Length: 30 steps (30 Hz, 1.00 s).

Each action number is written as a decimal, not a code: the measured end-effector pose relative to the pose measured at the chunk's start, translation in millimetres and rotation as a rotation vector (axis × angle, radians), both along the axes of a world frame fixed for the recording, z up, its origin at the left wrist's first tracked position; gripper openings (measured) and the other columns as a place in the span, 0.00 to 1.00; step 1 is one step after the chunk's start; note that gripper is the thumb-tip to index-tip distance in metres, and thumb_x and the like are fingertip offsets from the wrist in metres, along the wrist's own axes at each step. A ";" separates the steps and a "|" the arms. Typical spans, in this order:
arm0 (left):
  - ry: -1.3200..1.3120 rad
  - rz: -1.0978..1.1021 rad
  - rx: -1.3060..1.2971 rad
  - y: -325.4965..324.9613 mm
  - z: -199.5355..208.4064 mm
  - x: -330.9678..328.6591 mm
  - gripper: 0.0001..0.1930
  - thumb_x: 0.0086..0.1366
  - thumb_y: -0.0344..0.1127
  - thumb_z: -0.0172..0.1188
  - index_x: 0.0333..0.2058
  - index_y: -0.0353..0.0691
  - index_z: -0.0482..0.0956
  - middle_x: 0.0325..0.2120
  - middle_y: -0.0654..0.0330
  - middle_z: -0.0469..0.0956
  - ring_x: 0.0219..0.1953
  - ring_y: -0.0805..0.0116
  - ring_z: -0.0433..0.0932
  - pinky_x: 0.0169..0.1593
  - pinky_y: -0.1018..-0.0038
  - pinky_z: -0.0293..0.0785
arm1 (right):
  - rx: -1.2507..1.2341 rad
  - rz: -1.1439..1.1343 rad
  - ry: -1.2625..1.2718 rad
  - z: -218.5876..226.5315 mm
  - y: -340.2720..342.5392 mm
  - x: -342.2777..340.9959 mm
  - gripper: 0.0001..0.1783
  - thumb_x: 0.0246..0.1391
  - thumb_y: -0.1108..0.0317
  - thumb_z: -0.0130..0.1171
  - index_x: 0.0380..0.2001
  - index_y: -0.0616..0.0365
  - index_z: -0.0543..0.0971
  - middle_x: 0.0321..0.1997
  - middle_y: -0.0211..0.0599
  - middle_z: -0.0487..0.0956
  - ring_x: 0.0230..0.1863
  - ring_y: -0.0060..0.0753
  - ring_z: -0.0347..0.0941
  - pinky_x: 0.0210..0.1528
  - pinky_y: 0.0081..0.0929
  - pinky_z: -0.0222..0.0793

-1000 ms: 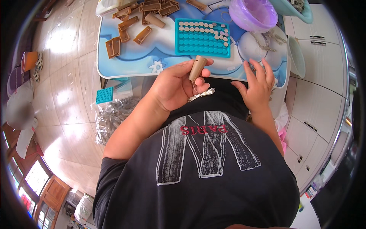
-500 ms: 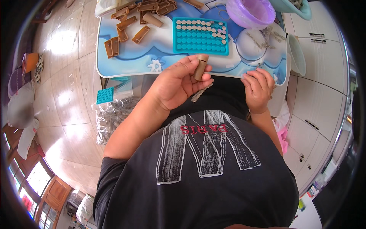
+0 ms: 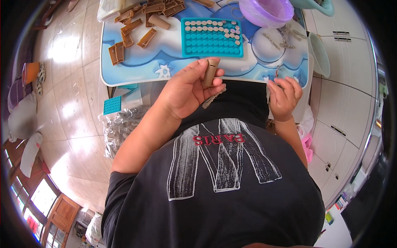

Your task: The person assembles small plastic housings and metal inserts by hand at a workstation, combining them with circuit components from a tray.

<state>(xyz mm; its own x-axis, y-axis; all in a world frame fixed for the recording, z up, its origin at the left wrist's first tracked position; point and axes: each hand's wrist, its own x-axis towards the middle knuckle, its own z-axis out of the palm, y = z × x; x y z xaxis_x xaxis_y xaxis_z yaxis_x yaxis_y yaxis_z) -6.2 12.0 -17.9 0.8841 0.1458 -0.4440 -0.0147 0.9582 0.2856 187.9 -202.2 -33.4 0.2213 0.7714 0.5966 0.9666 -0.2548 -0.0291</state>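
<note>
My left hand [image 3: 182,93] grips a small brown tube [image 3: 210,74] upright between thumb and fingers, just in front of the table's near edge; a dark slot shows near the tube's top. A thin greyish bundled cord [image 3: 212,100] hangs beneath the fingers of that hand. Off to the right, my right hand [image 3: 284,98] is raised at the table edge with its fingers curled in. A pale sliver shows beside its fingertips, too small to name. Beyond my left hand lies a turquoise tray [image 3: 202,43] with round cells, its far rows and right side holding pale discs [image 3: 204,29].
Brown half-shells [image 3: 146,38] are heaped at the table's far left, with a brown tube [image 3: 159,22] among them. A purple basin [image 3: 266,12] stands far right, near loose cords [image 3: 287,36]. Below the left edge are a small turquoise tray [image 3: 112,105] and a plastic bag [image 3: 124,132].
The view has shifted slightly. My left hand keeps the brown tube in nearly the same pose. My right hand has turned a little, its fingers lifting slightly, and stays by the table edge.
</note>
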 end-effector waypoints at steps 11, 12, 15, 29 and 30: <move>-0.051 0.025 -0.019 -1.1 -5.7 2.7 0.15 0.67 0.36 0.50 0.49 0.35 0.67 0.41 0.56 0.75 0.41 0.66 0.77 0.52 0.68 0.73 | 0.126 0.207 0.648 46.4 71.6 -46.0 0.10 0.43 0.81 0.63 0.32 0.60 0.80 0.28 0.39 0.77 0.27 0.35 0.74 0.30 0.25 0.69; -0.045 0.031 0.000 -1.0 -6.1 2.9 0.15 0.67 0.36 0.50 0.48 0.35 0.68 0.40 0.56 0.75 0.41 0.65 0.77 0.52 0.68 0.73 | 0.147 0.224 0.709 42.2 76.2 -47.7 0.10 0.43 0.80 0.63 0.32 0.60 0.79 0.29 0.38 0.77 0.27 0.36 0.74 0.29 0.26 0.69; -0.019 0.061 0.016 -0.9 -1.7 4.3 0.12 0.67 0.35 0.51 0.43 0.34 0.71 0.37 0.56 0.76 0.39 0.66 0.78 0.50 0.70 0.74 | 0.112 0.306 0.663 41.3 88.8 -52.3 0.10 0.41 0.80 0.63 0.31 0.60 0.79 0.29 0.37 0.77 0.28 0.38 0.74 0.29 0.29 0.69; 0.097 0.121 0.085 -3.6 7.7 7.1 0.10 0.66 0.35 0.52 0.37 0.33 0.75 0.30 0.60 0.76 0.35 0.70 0.75 0.49 0.73 0.73 | 0.027 0.339 0.450 39.6 97.3 -56.7 0.14 0.37 0.79 0.63 0.33 0.60 0.79 0.30 0.34 0.76 0.30 0.37 0.73 0.32 0.31 0.69; 0.062 0.119 0.104 -3.5 5.1 6.6 0.10 0.66 0.34 0.52 0.37 0.33 0.75 0.30 0.60 0.76 0.35 0.70 0.76 0.49 0.73 0.73 | 0.027 0.341 0.449 40.7 97.3 -56.8 0.14 0.37 0.79 0.63 0.33 0.60 0.79 0.30 0.34 0.76 0.30 0.37 0.73 0.32 0.31 0.69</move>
<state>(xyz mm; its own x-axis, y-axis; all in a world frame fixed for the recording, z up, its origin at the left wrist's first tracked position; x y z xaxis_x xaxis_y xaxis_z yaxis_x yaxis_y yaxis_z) 0.4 8.5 -12.9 0.8294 0.2960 -0.4738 -0.1058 0.9160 0.3870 131.1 -104.9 7.4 0.1992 0.8293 0.5222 0.8853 0.0762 -0.4588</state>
